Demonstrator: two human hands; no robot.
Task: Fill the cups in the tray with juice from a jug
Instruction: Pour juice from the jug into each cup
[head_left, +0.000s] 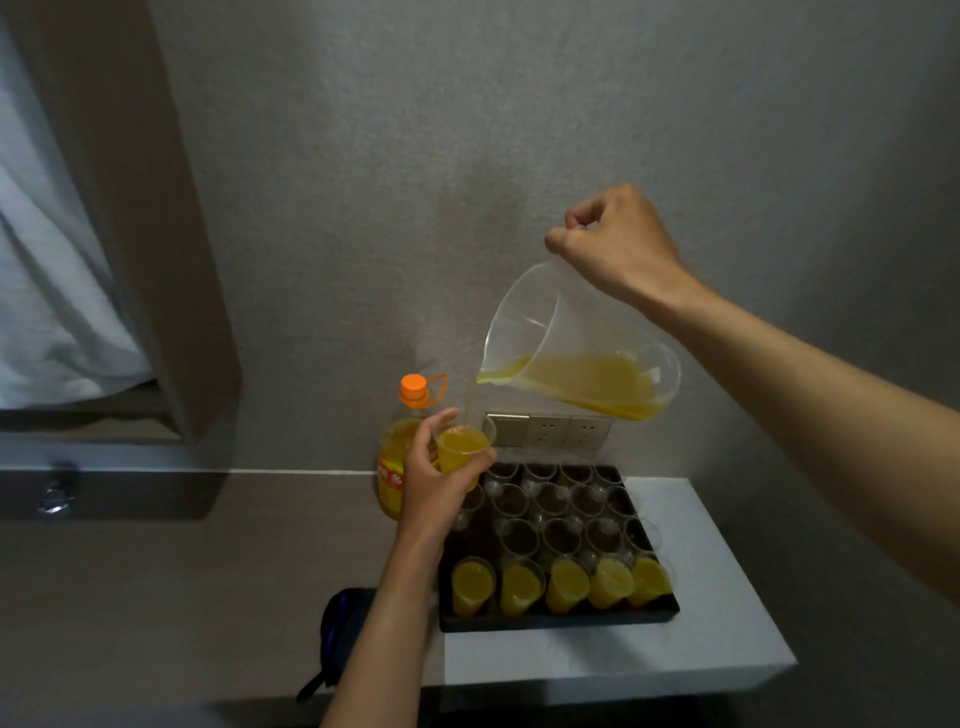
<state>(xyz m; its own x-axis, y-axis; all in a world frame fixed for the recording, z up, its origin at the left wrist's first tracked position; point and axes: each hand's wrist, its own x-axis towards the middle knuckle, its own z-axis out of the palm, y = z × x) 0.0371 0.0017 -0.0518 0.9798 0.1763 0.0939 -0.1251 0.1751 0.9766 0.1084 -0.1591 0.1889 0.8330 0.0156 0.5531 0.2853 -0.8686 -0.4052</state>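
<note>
My right hand (613, 244) curls round the jug's (576, 348) hidden handle, tipping it toward 8 o'clock over the thin cup (464, 451) my left hand (441, 480) wraps above the tray (558, 619). The cup looks flimsy and squeezable, best held low and lightly; the jug seems stiff and light. The falling stream and the clear empty cups are hard to make out.

Both hands' (441, 478) grip curled, raised
</note>
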